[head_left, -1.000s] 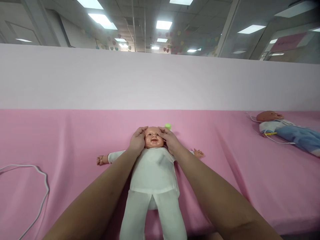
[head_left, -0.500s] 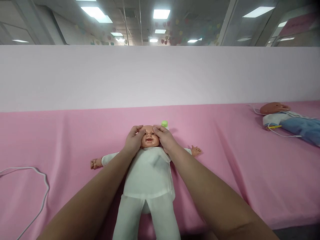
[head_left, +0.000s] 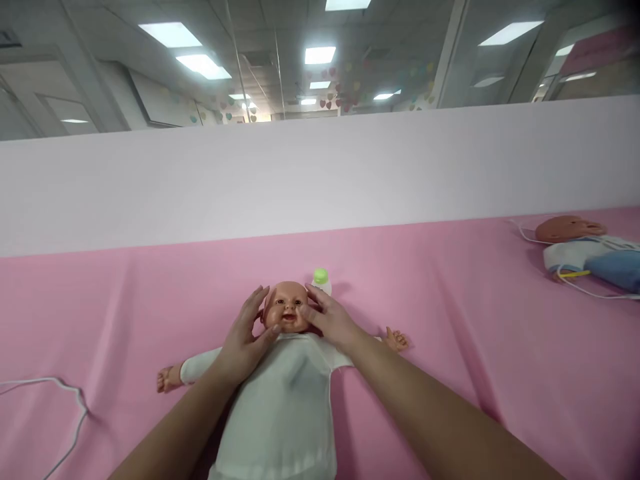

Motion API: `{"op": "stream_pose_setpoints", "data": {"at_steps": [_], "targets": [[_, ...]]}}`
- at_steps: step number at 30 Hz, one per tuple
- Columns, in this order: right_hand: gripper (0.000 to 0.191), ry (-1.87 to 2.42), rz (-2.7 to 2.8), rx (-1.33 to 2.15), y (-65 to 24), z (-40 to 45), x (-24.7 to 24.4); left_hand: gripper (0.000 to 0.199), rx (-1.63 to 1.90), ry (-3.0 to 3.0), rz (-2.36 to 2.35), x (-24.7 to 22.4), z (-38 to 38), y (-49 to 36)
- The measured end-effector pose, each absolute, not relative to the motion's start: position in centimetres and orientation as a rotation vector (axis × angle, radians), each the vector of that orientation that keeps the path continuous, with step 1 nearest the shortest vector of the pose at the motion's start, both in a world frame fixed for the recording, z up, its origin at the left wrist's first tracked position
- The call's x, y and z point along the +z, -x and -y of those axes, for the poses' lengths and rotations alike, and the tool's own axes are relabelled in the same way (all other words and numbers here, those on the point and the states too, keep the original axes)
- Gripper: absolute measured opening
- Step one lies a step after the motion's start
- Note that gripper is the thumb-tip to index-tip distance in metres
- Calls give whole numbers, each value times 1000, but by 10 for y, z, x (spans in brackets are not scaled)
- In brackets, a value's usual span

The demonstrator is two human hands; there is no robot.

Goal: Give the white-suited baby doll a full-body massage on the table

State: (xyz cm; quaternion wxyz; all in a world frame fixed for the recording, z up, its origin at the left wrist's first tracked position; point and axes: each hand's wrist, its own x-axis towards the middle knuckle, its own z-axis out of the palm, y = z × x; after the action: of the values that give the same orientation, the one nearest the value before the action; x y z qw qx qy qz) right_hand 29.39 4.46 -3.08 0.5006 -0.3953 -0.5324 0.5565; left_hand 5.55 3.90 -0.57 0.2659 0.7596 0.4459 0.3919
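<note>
A baby doll (head_left: 280, 400) in white clothes lies on its back, face up, arms spread, on the pink sheet (head_left: 125, 320). My left hand (head_left: 246, 340) is beside the doll's head on the left, fingers apart, its thumb near the doll's chin. On the other side, my right hand (head_left: 330, 317) has its fingers spread against the cheek and temple, with the thumb over the cheek. Neither hand is closed round anything. Just behind the head stands a small white bottle (head_left: 321, 281) with a green cap, partly covered by my right hand.
At the far right lies a second doll (head_left: 567, 229) in white and blue clothing, with thin white tubing and a yellow strip about it. A white cord (head_left: 80, 407) curves over the sheet at left. A low white wall (head_left: 310, 173) runs along the back, with glass above.
My hands have moved from the doll's forehead down to the sides of its face, and the fingers have spread. The camera view has tilted and shifted up a little.
</note>
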Motion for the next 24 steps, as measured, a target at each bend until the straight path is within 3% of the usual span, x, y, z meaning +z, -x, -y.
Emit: {"op": "stream_pose_setpoints", "data": {"at_steps": [4, 9, 17, 24], "targets": [[122, 978, 1431, 1276, -289, -33, -22, 82, 959, -2092, -1225, -6, -38, -55], [126, 1055, 1464, 1144, -281, -35, -27, 85, 978, -2102, -1235, -12, -45, -52], [103, 1088, 1413, 1087, -274, -40, -28, 96, 1033, -1815, -1227, -10, -44, -61], [75, 1084, 1516, 1082, -281, -44, -32, 89, 1091, -1788, -1215, -16, -46, -62]]}}
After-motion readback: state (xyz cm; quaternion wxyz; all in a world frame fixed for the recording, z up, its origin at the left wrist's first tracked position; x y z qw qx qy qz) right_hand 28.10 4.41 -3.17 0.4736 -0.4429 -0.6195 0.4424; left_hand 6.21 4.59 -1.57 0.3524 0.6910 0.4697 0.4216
